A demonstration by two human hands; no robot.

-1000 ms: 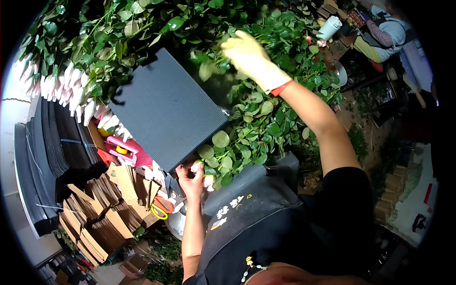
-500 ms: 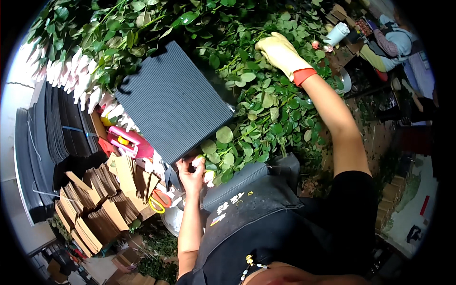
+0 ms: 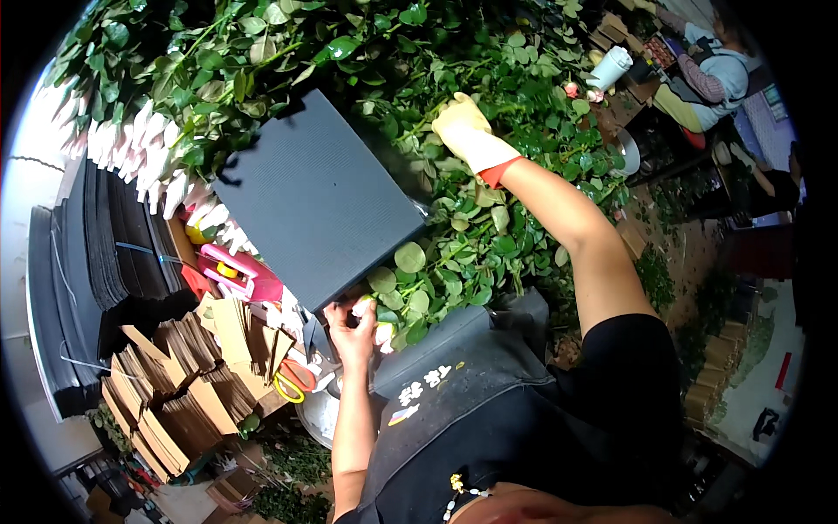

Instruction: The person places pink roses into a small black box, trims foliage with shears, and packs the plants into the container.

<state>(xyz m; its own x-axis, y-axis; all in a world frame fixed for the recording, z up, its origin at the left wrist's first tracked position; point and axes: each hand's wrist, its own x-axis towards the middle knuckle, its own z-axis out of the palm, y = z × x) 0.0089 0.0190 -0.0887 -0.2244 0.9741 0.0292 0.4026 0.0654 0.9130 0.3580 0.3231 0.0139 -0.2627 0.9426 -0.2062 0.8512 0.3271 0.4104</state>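
Observation:
My bare left hand (image 3: 352, 339) is closed around a pale pink rose (image 3: 362, 306) by the lower corner of a dark grey ribbed sheet (image 3: 327, 192). Its fingertips partly disappear beneath that corner. Another pale rose (image 3: 384, 334) lies just right of the hand. My right hand (image 3: 464, 133), in a cream glove with a red cuff, is curled among leafy green rose stems (image 3: 489, 183) beyond the sheet's right side. Whatever its fingers hold is hidden. The sheet lies tilted over the foliage.
At left stand a stack of black sheets (image 3: 83, 262), folded cardboard pieces (image 3: 179, 375), a pink tape dispenser (image 3: 240, 272) and scissors with orange and yellow handles (image 3: 293, 375). White-wrapped blooms (image 3: 144, 153) line the far left. Another person (image 3: 711, 83) sits at the far right near a white roll (image 3: 611, 67).
My gloved right hand has drawn back toward me and left, its elbow bending more. My left hand stays with the rose at the sheet's corner.

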